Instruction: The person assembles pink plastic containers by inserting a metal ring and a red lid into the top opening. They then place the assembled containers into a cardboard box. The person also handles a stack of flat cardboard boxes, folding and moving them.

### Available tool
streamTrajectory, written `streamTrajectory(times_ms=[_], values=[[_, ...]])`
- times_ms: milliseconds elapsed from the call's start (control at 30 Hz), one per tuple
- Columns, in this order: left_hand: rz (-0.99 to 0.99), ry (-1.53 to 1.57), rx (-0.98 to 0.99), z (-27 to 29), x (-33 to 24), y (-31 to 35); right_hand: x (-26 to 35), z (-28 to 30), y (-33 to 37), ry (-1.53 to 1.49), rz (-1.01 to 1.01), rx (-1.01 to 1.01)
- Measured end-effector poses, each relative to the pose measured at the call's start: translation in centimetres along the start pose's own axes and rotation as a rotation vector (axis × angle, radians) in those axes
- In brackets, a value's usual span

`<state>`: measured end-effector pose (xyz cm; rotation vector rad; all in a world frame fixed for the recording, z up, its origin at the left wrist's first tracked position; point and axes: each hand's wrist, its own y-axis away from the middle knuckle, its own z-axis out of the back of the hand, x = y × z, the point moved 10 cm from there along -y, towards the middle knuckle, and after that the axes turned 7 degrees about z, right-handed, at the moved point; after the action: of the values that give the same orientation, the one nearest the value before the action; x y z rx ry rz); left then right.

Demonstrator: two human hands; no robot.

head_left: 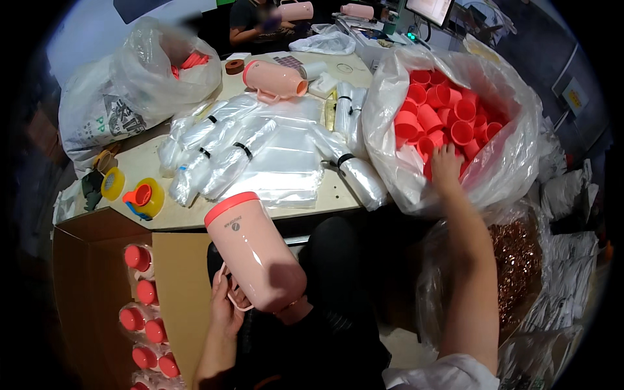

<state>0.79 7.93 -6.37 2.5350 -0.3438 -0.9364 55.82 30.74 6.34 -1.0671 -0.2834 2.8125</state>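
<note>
A pink thermos jug point(257, 253) with a red rim lies tilted over my lap, its rim end up and to the left and its narrow neck toward me. My left hand point(226, 302) is closed round its handle. At the right, my right hand point(447, 170) reaches into a large clear plastic bag point(396, 175) full of red plastic cups point(429, 119). Its fingers are slightly apart and touch the cups near the bag's front; the fingertips are partly hidden, and no cup is plainly in their grip.
Clear plastic sleeves point(286, 159) cover the table's middle, with another pink jug point(273, 79) behind them. Tape rolls point(113, 184) and a white sack point(97, 117) are at left. A cardboard box point(179, 292) below holds several red-capped jugs. A person point(250, 26) sits across the table.
</note>
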Motion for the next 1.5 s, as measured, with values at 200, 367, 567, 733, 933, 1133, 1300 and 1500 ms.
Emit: streamTrajectory(times_ms=[200,367,567,733,933,1133,1300,1500], values=[[0.006,0.098,0.06,1.9,0.1,0.5,-5.2,2.8,-1.2,0.09,-0.023,0.024],[-0.052,0.107,0.005,0.6,-0.3,-1.4,-5.3,10.5,5.3,-0.539,-0.118,-0.471],[-0.152,0.073,0.024,-1.9,-3.7,-0.3,23.2,14.2,22.8,-1.801,0.519,0.605],[-0.287,-0.5,-0.028,-1.2,-4.4,2.1,33.3,18.2,32.1,-2.925,0.218,1.07],[-0.204,-0.979,0.2,-2.3,0.7,4.4,22.9,10.3,25.3,-2.776,-0.168,0.611],[-0.183,-1.105,0.289,-9.3,1.2,-2.3,20.5,13.3,18.3,-2.464,0.446,0.547],[-0.76,-1.572,0.066,-15.8,-3.6,-15.4,19.8,15.1,15.2,-2.209,0.583,0.124],[-0.597,-1.674,-0.114,-10.8,-3.0,-25.6,21.8,13.4,12.5,-2.089,0.476,0.322]])
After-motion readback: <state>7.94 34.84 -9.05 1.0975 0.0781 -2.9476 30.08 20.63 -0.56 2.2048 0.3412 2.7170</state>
